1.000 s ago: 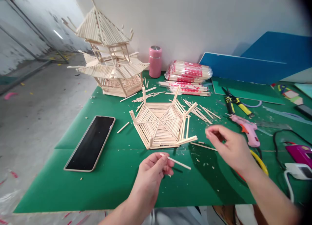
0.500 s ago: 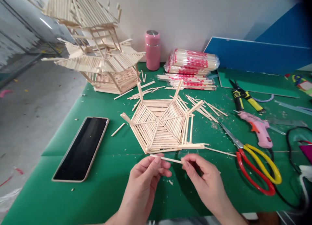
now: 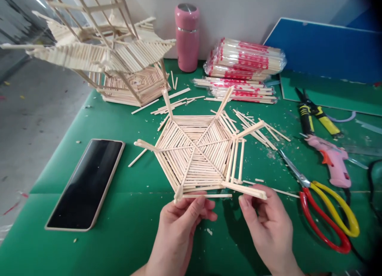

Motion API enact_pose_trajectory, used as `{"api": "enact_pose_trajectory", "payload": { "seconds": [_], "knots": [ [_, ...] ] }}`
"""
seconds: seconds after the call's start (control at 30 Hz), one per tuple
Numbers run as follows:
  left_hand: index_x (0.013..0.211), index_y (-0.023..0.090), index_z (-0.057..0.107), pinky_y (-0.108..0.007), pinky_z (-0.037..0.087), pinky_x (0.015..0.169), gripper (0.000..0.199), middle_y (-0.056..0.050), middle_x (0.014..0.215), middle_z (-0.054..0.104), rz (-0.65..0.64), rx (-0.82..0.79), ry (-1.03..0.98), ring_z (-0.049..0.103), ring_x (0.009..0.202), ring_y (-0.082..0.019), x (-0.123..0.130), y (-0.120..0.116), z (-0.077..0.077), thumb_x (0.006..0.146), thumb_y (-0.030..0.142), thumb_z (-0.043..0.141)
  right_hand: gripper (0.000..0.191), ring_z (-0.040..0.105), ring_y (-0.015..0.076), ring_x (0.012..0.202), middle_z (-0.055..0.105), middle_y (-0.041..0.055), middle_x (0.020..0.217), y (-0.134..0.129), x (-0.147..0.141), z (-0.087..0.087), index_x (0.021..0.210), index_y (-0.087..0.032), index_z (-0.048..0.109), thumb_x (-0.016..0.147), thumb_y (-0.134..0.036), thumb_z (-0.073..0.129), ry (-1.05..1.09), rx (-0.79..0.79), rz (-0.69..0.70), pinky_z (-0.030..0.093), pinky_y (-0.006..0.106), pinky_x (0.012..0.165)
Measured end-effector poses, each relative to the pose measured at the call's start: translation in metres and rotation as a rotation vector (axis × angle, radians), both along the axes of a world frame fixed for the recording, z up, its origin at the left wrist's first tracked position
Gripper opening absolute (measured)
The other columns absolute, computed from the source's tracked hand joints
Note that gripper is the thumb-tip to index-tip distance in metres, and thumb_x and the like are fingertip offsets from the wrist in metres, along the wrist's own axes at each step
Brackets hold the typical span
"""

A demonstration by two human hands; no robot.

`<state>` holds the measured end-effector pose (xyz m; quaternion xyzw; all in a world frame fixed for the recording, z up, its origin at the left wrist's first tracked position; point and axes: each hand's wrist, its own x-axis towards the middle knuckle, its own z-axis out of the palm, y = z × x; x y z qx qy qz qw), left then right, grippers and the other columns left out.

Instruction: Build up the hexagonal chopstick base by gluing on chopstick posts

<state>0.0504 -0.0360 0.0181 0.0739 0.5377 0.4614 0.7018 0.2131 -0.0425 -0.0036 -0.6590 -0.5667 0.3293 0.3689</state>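
My left hand (image 3: 186, 220) pinches a short wooden stick (image 3: 219, 196) between thumb and fingers, level along the near edge of a hexagonal stick base (image 3: 193, 148). The stick's left end lies close to the front-left corner post; whether it touches cannot be told. My right hand (image 3: 270, 222) is just past the stick's right end, thumb apart from the bent fingers, with nothing visible in it. Its fingers are partly hidden behind the front-right post (image 3: 246, 188). Posts rise at the base's corners, and upright side sticks (image 3: 235, 160) stand along its right side.
A larger stick pavilion (image 3: 131, 65) stands back left, beside a pink flask (image 3: 187, 39) and wrapped stick bundles (image 3: 244, 61). A phone (image 3: 86, 184) lies left. Scissors (image 3: 325, 212), a pink glue gun (image 3: 331, 158) and pliers (image 3: 316, 112) lie right. Loose sticks (image 3: 253, 128) surround the base.
My right hand has let go of the stick's right end and moved right, to the front-right post. My left hand still holds the stick. The view has shifted closer and lower.
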Motion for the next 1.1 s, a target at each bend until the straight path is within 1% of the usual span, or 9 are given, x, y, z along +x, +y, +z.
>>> {"api": "enact_pose_trajectory", "payload": {
  "seconds": [0.13, 0.23, 0.3, 0.43, 0.57, 0.7, 0.8, 0.93, 1.1],
  "knots": [
    [0.073, 0.012, 0.068, -0.023, 0.045, 0.059, 0.012, -0.006, 0.066, 0.068, 0.008, 0.001, 0.019, 0.060, 0.056, -0.013, 0.001, 0.001, -0.001, 0.068, 0.024, 0.067, 0.032, 0.060, 0.0164, 0.078, 0.058, 0.0064, 0.100, 0.003, -0.002, -0.005, 0.109, -0.023, 0.051, 0.078, -0.025, 0.056, -0.028, 0.013, 0.040, 0.051, 0.027, 0.067],
    [0.072, 0.012, 0.068, -0.023, 0.046, 0.060, 0.012, -0.006, 0.066, 0.068, 0.018, 0.005, 0.030, 0.060, 0.056, -0.013, 0.002, 0.002, -0.001, 0.068, 0.023, 0.067, 0.037, 0.059, 0.0186, 0.088, 0.056, 0.0077, 0.109, 0.005, -0.003, -0.007, 0.114, -0.023, 0.049, 0.078, -0.024, 0.055, -0.027, 0.031, 0.041, 0.050, 0.027, 0.072],
    [0.071, 0.012, 0.068, -0.024, 0.046, 0.060, 0.011, -0.006, 0.066, 0.068, 0.025, 0.006, 0.029, 0.060, 0.056, -0.013, 0.002, 0.003, -0.001, 0.068, 0.023, 0.067, 0.040, 0.059, 0.0187, 0.087, 0.056, 0.0081, 0.109, 0.005, -0.004, -0.009, 0.117, -0.023, 0.047, 0.078, -0.024, 0.055, -0.007, 0.014, 0.036, 0.051, 0.027, 0.071],
    [0.072, 0.012, 0.068, -0.023, 0.046, 0.060, 0.011, -0.006, 0.067, 0.069, 0.035, -0.010, 0.009, 0.060, 0.057, -0.013, 0.002, 0.001, -0.001, 0.070, 0.023, 0.066, 0.046, 0.060, 0.0164, 0.077, 0.058, 0.0074, 0.100, 0.001, -0.006, -0.011, 0.123, -0.023, 0.042, 0.078, -0.023, 0.055, 0.047, -0.011, 0.032, 0.051, 0.027, 0.067],
    [0.072, 0.012, 0.067, -0.023, 0.046, 0.061, 0.011, -0.006, 0.069, 0.068, 0.023, -0.003, 0.021, 0.060, 0.058, -0.012, 0.002, 0.001, -0.001, 0.072, 0.023, 0.064, 0.047, 0.059, 0.0155, 0.078, 0.057, 0.0075, 0.100, 0.000, -0.007, -0.012, 0.124, -0.023, 0.040, 0.079, -0.021, 0.054, 0.062, 0.011, 0.045, 0.051, 0.027, 0.067],
    [0.072, 0.011, 0.066, -0.021, 0.045, 0.057, 0.013, -0.005, 0.067, 0.067, 0.013, 0.009, 0.032, 0.057, 0.055, -0.010, 0.002, 0.002, -0.001, 0.074, 0.023, 0.062, 0.046, 0.058, 0.0128, 0.070, 0.058, 0.0044, 0.091, 0.000, -0.007, -0.012, 0.123, -0.023, 0.039, 0.080, -0.019, 0.053, 0.078, 0.031, 0.075, 0.051, 0.026, 0.065],
    [0.071, 0.011, 0.066, -0.021, 0.045, 0.056, 0.013, -0.005, 0.065, 0.066, 0.016, 0.018, 0.046, 0.056, 0.054, -0.010, 0.004, 0.003, -0.001, 0.073, 0.024, 0.063, 0.045, 0.058, 0.0122, 0.070, 0.058, 0.0049, 0.096, 0.001, -0.007, -0.013, 0.122, -0.022, 0.042, 0.079, -0.019, 0.054, 0.031, 0.063, 0.084, 0.051, 0.025, 0.066],
    [0.072, 0.010, 0.066, -0.022, 0.045, 0.056, 0.014, -0.006, 0.066, 0.066, 0.025, 0.023, 0.063, 0.056, 0.054, -0.010, 0.005, 0.002, -0.002, 0.073, 0.024, 0.063, 0.042, 0.057, 0.0127, 0.079, 0.058, 0.0067, 0.104, 0.003, -0.007, -0.013, 0.119, -0.018, 0.045, 0.078, -0.018, 0.055, -0.044, 0.140, 0.118, 0.048, 0.022, 0.071],
    [0.072, 0.010, 0.066, -0.022, 0.045, 0.057, 0.014, -0.006, 0.067, 0.066, 0.027, 0.032, 0.075, 0.057, 0.054, -0.010, 0.005, 0.003, -0.003, 0.073, 0.024, 0.062, 0.037, 0.056, 0.0099, 0.073, 0.058, 0.0051, 0.101, 0.003, -0.006, -0.012, 0.114, -0.018, 0.049, 0.078, -0.017, 0.055, -0.072, 0.145, 0.144, 0.047, 0.020, 0.069]
  ]
}}
